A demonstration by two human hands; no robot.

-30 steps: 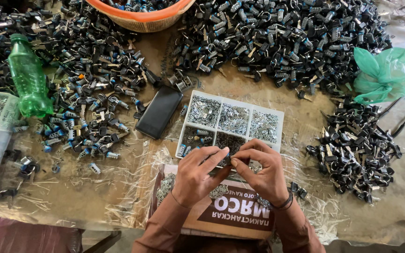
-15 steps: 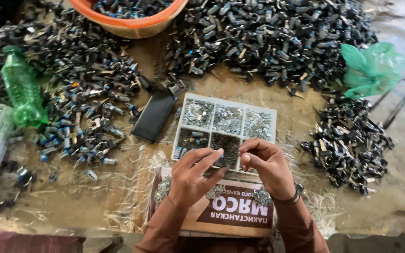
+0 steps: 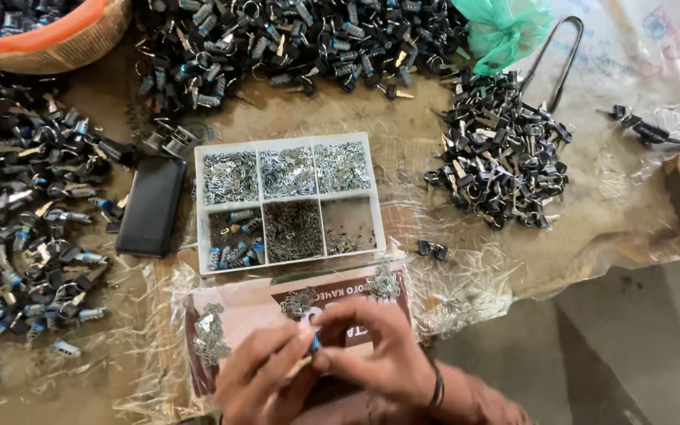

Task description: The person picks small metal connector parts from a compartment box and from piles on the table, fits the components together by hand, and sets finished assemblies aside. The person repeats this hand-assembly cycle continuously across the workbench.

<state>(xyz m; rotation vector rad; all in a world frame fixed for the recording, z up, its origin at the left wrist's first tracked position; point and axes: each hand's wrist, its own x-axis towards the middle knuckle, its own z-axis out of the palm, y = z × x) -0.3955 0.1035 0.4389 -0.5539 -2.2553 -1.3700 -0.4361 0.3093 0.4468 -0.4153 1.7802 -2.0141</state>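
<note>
Head view, looking down. Both hands meet low in the frame, over a flat cardboard box [image 3: 238, 315] wrapped in clear film. The left hand [image 3: 257, 378] and the right hand [image 3: 379, 358] are drawn together, fingertips pinched on a small blue lock cylinder [image 3: 315, 341] held between them; it is blurred and mostly covered, so which fingers bear on it cannot be told. A dark band sits on the right wrist. Small heaps of metal bits [image 3: 209, 337] lie on the box top beside the hands. Just beyond the box sits a white compartment tray [image 3: 198, 236], six cells: the far three hold silvery stamped parts, the near left cell blue-tipped cylinders, the near middle fine dark pieces, the near right only a few. A black wallet-like case [image 3: 149, 206] lies just left of the tray. On the worktop [image 3: 411, 118], dark piles of lock parts [image 3: 501, 157] spread to the right, far side and left. An orange basin [image 3: 49, 39] stands at far left, a green plastic bag [image 3: 505, 27] at far right.
</note>
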